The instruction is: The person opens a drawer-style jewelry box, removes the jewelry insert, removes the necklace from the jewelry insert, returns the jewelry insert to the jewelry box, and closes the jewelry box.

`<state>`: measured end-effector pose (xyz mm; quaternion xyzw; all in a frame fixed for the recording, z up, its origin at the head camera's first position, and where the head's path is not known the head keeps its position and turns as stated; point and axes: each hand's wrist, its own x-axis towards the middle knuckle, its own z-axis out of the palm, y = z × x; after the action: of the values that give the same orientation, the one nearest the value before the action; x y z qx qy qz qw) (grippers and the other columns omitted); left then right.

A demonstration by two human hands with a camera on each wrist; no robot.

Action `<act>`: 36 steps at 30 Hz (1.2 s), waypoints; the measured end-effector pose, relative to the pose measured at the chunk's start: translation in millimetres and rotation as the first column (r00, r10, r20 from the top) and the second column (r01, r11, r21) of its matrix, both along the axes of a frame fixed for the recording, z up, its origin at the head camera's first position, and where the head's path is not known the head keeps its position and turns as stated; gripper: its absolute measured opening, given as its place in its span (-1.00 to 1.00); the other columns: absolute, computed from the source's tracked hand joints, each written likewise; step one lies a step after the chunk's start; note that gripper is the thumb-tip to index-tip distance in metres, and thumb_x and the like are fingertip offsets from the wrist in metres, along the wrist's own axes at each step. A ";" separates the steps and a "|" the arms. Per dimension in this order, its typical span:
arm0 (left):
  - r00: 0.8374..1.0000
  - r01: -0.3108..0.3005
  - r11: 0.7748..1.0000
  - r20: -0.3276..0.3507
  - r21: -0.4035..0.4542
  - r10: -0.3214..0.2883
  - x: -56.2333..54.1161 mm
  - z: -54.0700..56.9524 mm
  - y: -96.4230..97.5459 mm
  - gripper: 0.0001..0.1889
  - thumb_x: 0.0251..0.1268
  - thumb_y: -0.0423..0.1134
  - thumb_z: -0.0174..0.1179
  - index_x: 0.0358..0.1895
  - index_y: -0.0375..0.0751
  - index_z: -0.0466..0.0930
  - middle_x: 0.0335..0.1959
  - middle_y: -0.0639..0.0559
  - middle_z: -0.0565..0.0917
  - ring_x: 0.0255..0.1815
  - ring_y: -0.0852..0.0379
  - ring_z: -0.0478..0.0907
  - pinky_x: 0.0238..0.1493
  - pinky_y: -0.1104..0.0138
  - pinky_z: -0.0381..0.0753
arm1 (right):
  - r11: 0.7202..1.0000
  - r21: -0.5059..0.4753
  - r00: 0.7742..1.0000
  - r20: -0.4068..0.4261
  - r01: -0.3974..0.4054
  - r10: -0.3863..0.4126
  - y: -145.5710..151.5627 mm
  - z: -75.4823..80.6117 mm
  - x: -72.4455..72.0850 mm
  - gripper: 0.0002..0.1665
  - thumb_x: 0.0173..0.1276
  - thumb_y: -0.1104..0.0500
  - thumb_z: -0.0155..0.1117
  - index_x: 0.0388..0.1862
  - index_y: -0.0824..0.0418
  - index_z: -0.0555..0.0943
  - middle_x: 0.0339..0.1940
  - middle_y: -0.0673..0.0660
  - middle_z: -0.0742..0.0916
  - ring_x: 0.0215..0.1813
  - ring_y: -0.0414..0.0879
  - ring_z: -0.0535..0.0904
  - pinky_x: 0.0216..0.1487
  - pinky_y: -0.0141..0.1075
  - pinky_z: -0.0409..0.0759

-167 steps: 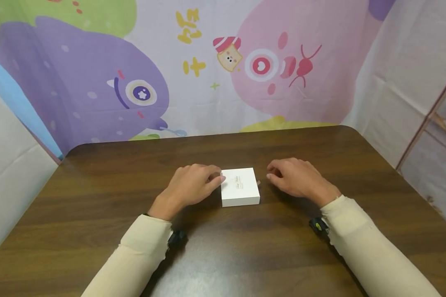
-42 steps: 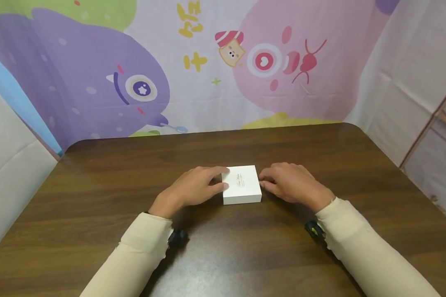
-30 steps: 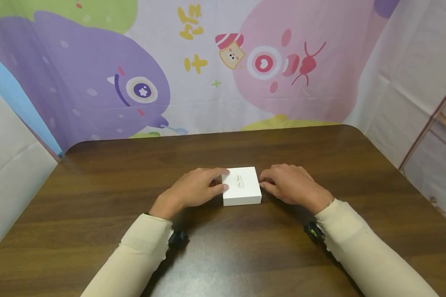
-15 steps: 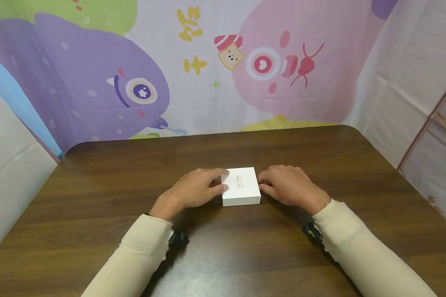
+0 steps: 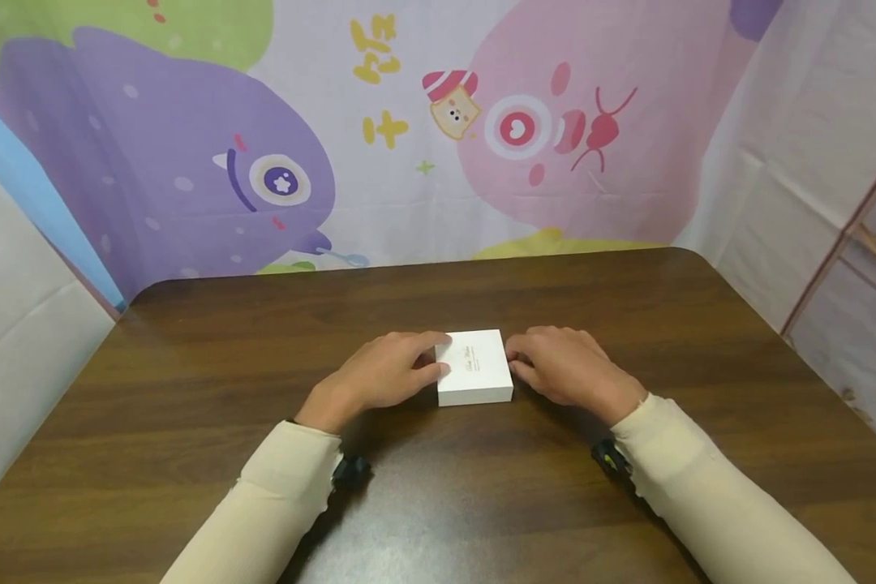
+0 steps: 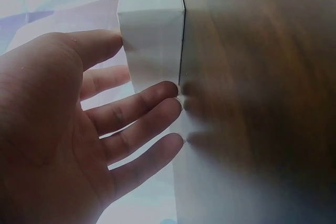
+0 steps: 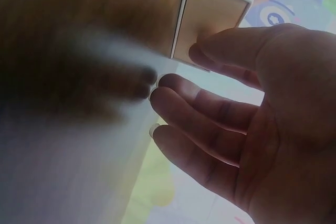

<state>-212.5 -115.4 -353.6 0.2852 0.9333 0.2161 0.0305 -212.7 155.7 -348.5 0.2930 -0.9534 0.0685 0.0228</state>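
A flat white box (image 5: 474, 365) with small gold lettering on its lid lies on the table. My left hand (image 5: 380, 369) rests its thumb and index finger at the box's left edge; in the left wrist view its other fingers (image 6: 142, 135) stretch down to the tabletop. At the box's other end is my right hand (image 5: 565, 367). There its thumb touches the tan end face (image 7: 215, 11), framed by the white outer walls, in the right wrist view. The index finger is partly hidden behind that thumb. The remaining right fingers (image 7: 199, 129) extend towards the table.
The dark brown wooden table (image 5: 409, 503) reaches back to a cloth backdrop (image 5: 394, 195) printed with cartoon creatures. Pale cloth panels (image 5: 796, 195) hang at both sides. Each wrist carries a small black camera (image 5: 350, 470) under its cream sleeve.
Over the earlier frames my right hand has come in from the right to the box's end, hiding the small tab there; lately it shifts slightly left. My left fingertips now lie further over the lid.
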 end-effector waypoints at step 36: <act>0.999 0.011 1.000 0.037 -0.014 -0.010 -0.4 1.5 1.0 -0.45 0.44 -0.03 0.22 0.42 -0.10 0.45 -0.07 0.10 0.70 -0.17 0.22 0.55 -0.15 0.22 0.52 | 1.000 0.011 1.000 -0.009 -0.017 0.017 2.8 -0.2 0.3 -0.88 0.45 0.11 0.27 -0.34 -0.06 0.62 -0.46 -0.05 0.50 -0.47 -0.12 0.38 -0.56 -0.24 0.32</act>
<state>-212.9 -114.4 -352.1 0.2858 0.9326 0.2146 0.0507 -212.5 158.4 -348.7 0.3015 -0.9511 0.0624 0.0248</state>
